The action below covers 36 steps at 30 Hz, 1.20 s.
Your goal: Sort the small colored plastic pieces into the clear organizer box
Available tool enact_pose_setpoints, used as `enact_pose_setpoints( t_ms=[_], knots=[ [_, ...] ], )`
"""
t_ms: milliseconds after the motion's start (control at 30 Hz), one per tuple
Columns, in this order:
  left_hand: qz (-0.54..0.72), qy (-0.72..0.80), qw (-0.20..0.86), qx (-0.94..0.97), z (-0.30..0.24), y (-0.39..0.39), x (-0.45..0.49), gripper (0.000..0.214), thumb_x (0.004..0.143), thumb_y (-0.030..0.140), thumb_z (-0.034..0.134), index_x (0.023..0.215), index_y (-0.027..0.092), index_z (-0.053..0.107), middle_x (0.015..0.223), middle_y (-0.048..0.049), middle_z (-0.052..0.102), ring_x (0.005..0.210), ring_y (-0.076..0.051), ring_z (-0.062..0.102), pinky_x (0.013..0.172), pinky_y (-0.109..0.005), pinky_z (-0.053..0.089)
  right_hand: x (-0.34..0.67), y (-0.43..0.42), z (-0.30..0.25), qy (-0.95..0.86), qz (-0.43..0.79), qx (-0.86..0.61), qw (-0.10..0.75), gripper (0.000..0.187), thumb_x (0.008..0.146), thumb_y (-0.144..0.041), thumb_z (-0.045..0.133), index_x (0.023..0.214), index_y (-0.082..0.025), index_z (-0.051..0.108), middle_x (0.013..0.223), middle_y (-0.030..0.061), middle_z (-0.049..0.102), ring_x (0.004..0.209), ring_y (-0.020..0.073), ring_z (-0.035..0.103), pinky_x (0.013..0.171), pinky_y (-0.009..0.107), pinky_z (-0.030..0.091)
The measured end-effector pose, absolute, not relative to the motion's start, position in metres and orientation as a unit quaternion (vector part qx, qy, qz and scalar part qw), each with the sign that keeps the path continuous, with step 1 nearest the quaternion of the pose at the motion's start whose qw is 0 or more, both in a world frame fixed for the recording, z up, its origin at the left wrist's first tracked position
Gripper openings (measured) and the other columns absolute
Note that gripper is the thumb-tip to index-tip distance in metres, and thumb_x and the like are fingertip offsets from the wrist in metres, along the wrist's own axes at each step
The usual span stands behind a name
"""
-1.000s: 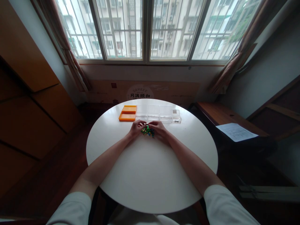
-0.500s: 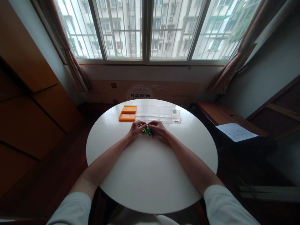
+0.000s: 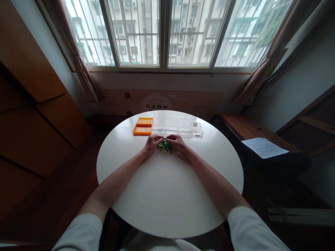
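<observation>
A small heap of green, yellow and blue pieces (image 3: pixel 164 146) lies on the white round table (image 3: pixel 170 195); they are too small for me to tell their kind. At the heap's far left edge is my left hand (image 3: pixel 153 143), its fingers closed in a pinch. My right hand (image 3: pixel 176 141) meets it from the right, fingertips pinched together too. The fingertips of both hands nearly touch above the heap. Whatever sits between them is too small to make out.
Beyond my hands stands an open orange case (image 3: pixel 142 129) at the left. Several clear plastic boxes (image 3: pixel 171 126) run in a row to its right, the last one holding small dark bits. A paper sheet (image 3: pixel 264 147) lies on a brown bench (image 3: pixel 243 122) at the right.
</observation>
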<state>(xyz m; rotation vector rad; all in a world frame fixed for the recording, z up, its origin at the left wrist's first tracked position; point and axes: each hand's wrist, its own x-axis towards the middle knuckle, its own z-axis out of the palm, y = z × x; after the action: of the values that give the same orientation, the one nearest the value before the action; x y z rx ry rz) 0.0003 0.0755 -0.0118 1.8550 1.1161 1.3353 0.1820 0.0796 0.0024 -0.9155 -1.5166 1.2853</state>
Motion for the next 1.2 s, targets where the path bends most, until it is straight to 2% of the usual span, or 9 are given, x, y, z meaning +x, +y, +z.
enact_pose_setpoints(
  t_ms=[667,967,1200],
  knots=[
    [0.515,0.42,0.299,0.684,-0.0122,0.0756,0.0015,0.027,0.074,0.037,0.062,0.08,0.011,0.069,0.073,-0.0062,0.067,0.062,-0.013,0.06,0.057,-0.024,0.048,0.1812,0.0836,-0.0016,-0.623,0.513,-0.367,0.463,0.034,0.059,-0.042,0.073,0.077,-0.012,0.069,0.07,0.005,0.066,0.064,0.0147,0.057,0.063,0.028,0.044],
    [0.515,0.423,0.301,0.682,-0.0104,0.0749,0.0018,0.025,0.074,0.035,0.062,0.081,0.012,0.069,0.073,-0.0059,0.067,0.062,-0.013,0.059,0.056,-0.024,0.048,0.1821,0.0843,-0.002,-0.625,0.512,-0.368,0.461,0.036,0.062,-0.046,0.071,0.075,-0.013,0.068,0.065,0.0029,0.064,0.059,0.0129,0.054,0.059,0.026,0.042],
    [0.514,0.416,0.31,0.683,-0.0101,0.0747,0.0018,0.031,0.073,0.032,0.064,0.098,0.015,0.067,0.071,-0.0028,0.063,0.057,-0.01,0.056,0.054,-0.021,0.047,0.1818,0.0859,-0.0045,-0.625,0.511,-0.366,0.463,0.035,0.063,-0.046,0.07,0.074,-0.013,0.067,0.064,0.0026,0.063,0.058,0.0126,0.054,0.058,0.026,0.043]
  ],
)
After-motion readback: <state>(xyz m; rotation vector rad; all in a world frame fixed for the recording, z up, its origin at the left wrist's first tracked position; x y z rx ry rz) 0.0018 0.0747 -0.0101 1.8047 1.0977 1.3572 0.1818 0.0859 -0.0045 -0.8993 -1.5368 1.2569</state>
